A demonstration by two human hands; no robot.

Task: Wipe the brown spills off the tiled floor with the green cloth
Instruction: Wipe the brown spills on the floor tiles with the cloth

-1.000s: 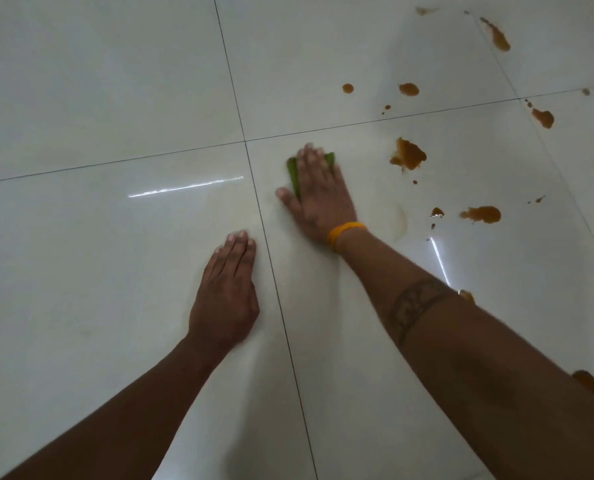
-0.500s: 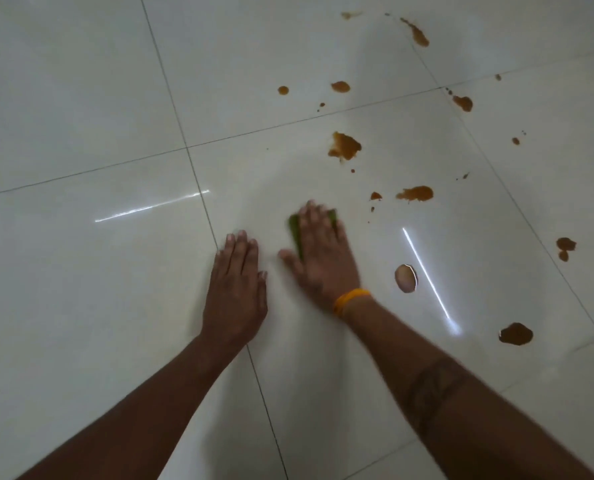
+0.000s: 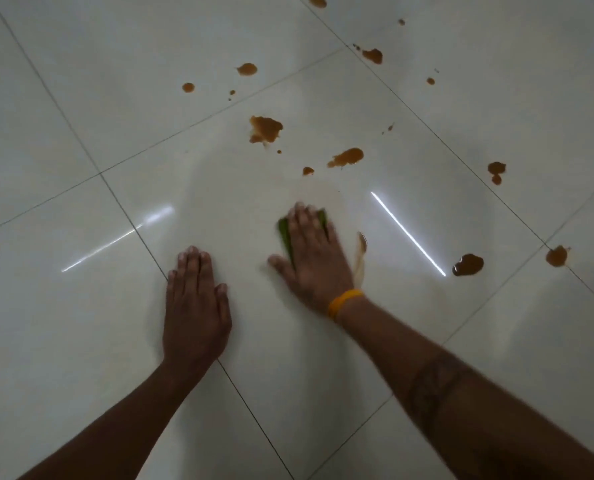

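Observation:
My right hand (image 3: 314,258), with an orange band at the wrist, lies flat on the green cloth (image 3: 284,237) and presses it onto the pale tiled floor (image 3: 81,341). Only the cloth's left and top edges show past my fingers. A thin smeared brown streak (image 3: 360,252) curves along the right side of that hand. Beyond my fingertips lie brown spills: a large blot (image 3: 265,129), an elongated one (image 3: 347,157) and a small drop (image 3: 308,171). My left hand (image 3: 195,306) rests flat on the floor to the left, fingers together, holding nothing.
More brown puddles lie to the right (image 3: 468,265) (image 3: 556,256) (image 3: 496,169) and farther away (image 3: 247,69) (image 3: 372,55) (image 3: 188,87). Dark grout lines cross the glossy tiles, and bright light streaks reflect at left (image 3: 115,237) and right (image 3: 408,233).
My right hand has slid the cloth back toward me and then rightward over the round spill, which is now a thin smear. My left hand stays planted.

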